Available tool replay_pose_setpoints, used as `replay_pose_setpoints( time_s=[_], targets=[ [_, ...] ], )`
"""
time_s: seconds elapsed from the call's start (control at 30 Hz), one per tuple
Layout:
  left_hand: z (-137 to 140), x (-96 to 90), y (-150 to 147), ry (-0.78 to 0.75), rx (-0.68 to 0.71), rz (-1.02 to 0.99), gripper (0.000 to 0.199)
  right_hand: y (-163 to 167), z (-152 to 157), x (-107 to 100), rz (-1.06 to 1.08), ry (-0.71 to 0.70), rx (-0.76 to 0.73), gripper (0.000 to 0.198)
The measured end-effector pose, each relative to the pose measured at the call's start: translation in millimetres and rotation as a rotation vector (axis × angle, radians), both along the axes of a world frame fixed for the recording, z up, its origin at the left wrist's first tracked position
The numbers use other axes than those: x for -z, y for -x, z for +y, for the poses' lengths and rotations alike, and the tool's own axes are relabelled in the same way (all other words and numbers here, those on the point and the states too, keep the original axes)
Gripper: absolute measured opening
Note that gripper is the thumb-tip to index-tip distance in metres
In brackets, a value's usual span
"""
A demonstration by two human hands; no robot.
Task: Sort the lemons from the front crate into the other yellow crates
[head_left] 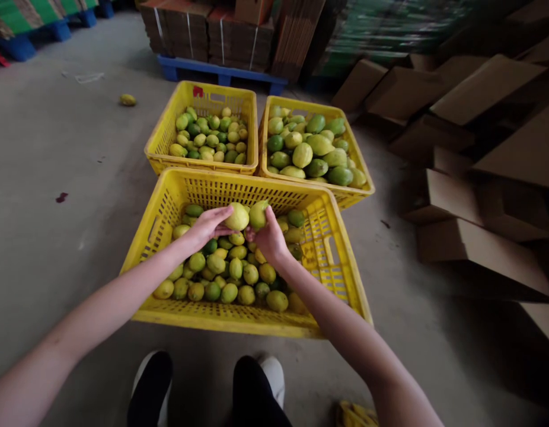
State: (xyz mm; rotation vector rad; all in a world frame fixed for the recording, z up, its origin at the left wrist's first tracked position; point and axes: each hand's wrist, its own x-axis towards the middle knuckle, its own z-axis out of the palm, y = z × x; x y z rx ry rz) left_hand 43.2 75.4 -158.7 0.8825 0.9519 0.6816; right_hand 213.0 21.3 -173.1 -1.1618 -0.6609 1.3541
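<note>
Above the near yellow crate (341, 261), my left hand (212, 225) is closed around a pale yellow-green lemon (238, 217). Close beside it, my right hand (270, 237) grips a greener lemon (257, 215), thumb along its right side. The two held fruits are side by side, almost touching. Below them, many loose lemons (236, 268) in yellow and green cover the crate's bottom. My wrists and fingers hide part of that layer.
Behind stand a yellow crate of small lemons (156, 139) and another with larger green fruit (363, 169). Open cardboard boxes (483, 249) crowd the right. A blue pallet (221, 72) bears flattened cartons. One lemon (127, 99) lies on the floor at far left.
</note>
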Motion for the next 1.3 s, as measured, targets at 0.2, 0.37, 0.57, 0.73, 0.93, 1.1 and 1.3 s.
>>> replay_pose_setpoints(
  time_s=[0.2, 0.37, 0.57, 0.73, 0.93, 1.1, 1.3],
  targets=[
    [1, -8.6, 12, -0.717, -0.051, -0.007, 0.067, -12, -5, -7, -0.839, -0.547, 0.336, 0.053],
    [3, -2.6, 16, -0.877, -0.05, 0.021, 0.059, -12, -5, -5, -0.963, -0.6, 0.32, 0.047],
    [5, 12.5, 8, -0.422, -0.108, -0.174, 0.058, -7, 3, 1, -0.777, -0.378, 0.237, 0.047],
    [13, 15.6, 2, 0.113, -0.21, -0.343, 0.027, 0, 5, 8, -0.606, -0.228, 0.079, 0.045],
    [4, 14.2, -9, 0.275, -0.123, -0.306, 0.007, 7, -4, 14, -0.389, -0.151, 0.017, 0.036],
    [-10, 20.8, -18, 0.332, -0.115, -0.333, 0.019, 0, -8, 2, -0.186, -0.049, 0.102, 0.03],
    [23, -23.2, -24, 0.518, -0.248, -0.383, 0.037, -34, 2, -44, 0.006, -0.008, 0.032, 0.032]
  ],
)
